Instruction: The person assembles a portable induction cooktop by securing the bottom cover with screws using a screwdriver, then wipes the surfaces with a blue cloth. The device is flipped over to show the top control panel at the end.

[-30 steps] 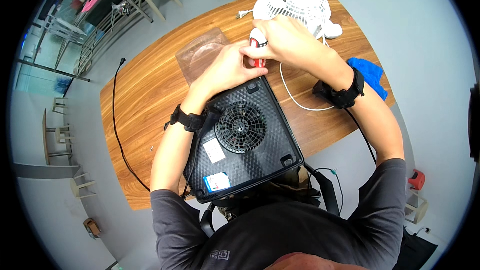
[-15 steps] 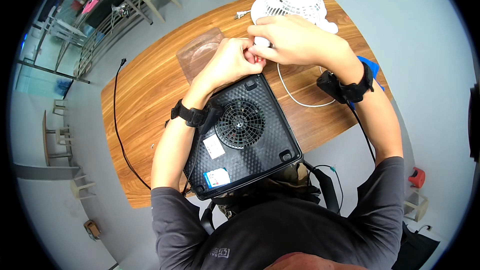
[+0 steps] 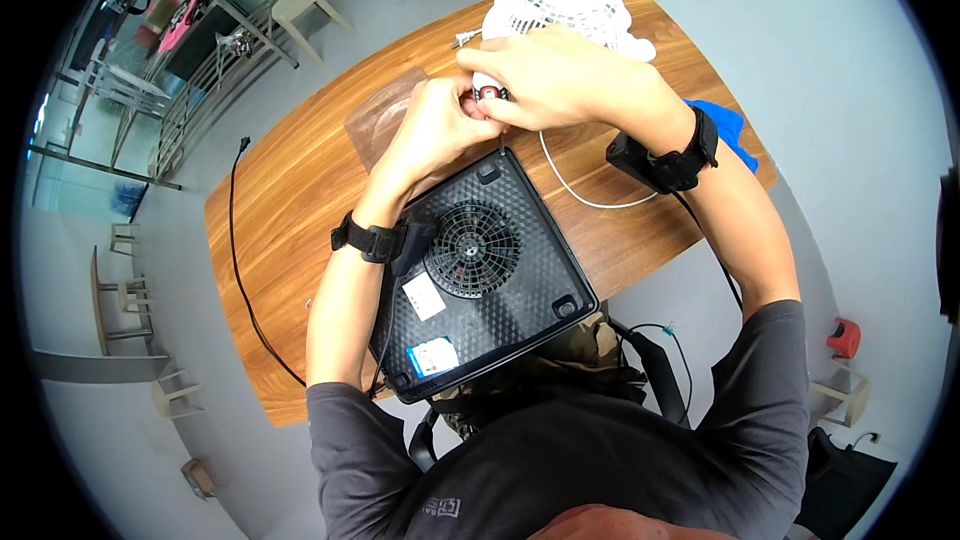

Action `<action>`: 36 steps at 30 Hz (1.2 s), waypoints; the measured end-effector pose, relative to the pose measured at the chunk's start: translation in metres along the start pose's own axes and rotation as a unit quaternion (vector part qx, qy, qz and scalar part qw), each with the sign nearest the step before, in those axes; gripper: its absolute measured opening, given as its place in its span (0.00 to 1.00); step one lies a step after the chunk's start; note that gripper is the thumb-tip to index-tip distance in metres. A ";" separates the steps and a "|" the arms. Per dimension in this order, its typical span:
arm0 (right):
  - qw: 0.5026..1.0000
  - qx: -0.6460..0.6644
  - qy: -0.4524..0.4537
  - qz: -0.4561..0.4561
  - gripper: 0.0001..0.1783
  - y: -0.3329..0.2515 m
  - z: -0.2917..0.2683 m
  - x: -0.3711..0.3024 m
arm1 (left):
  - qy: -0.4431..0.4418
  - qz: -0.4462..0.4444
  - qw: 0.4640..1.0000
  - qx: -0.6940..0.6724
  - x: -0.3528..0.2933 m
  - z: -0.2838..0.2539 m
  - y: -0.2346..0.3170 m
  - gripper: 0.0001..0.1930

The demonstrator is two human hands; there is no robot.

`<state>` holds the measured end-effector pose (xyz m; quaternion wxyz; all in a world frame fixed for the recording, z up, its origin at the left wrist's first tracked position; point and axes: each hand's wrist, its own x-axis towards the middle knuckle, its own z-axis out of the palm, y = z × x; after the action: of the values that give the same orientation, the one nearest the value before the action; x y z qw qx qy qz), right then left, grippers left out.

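Black appliance (image 3: 480,275), square and turned underside up, lies nearest the person, overhanging the near edge of the wooden desk (image 3: 290,190); round fan grille at its centre, two stickers toward the near-left corner, rubber feet at the corners; left forearm with a dark wrist strap rests along its left side. Just beyond its far edge both hands meet: left hand (image 3: 432,125) curled, fingers closed toward a small red-and-white object (image 3: 487,93), most likely a screwdriver handle, whose thin metal shaft points down to the appliance's far rim; right hand (image 3: 560,75) closed over the top of the same object, how firmly I cannot tell since the fingers hide the grip. White cord (image 3: 570,185) loops on the desk to the right of the appliance; clear plastic bag (image 3: 385,115) lies left of the hands; blue cloth (image 3: 725,125) sits by the right wrist; white fan (image 3: 560,0) stands at the far edge, touching or just behind the right hand. Risks, as judged: the shaft tip could slip off its seat and scratch the casing or jab the left fingers, because both hands crowd one small handle; the overhanging appliance could tip toward the lap if pressed at its near edge.
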<state>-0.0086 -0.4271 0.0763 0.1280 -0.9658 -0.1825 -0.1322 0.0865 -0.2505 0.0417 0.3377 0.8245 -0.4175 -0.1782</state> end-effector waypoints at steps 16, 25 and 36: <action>0.996 -0.059 0.062 -0.036 0.24 0.012 0.011 -0.001 | 0.012 -0.014 1.000 -0.023 0.003 0.010 0.001 0.11; 0.997 -0.063 -0.007 0.053 0.20 0.005 0.017 0.006 | 0.046 0.050 0.996 -0.050 0.004 0.023 -0.004 0.14; 0.999 -0.024 -0.040 0.017 0.22 0.000 0.001 -0.001 | 0.054 -0.018 0.998 -0.017 -0.003 0.021 -0.008 0.16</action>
<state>-0.0092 -0.4270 0.0751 0.0996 -0.9760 -0.1681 -0.0961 0.0769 -0.2529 0.0208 0.3705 0.8346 -0.3804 -0.1467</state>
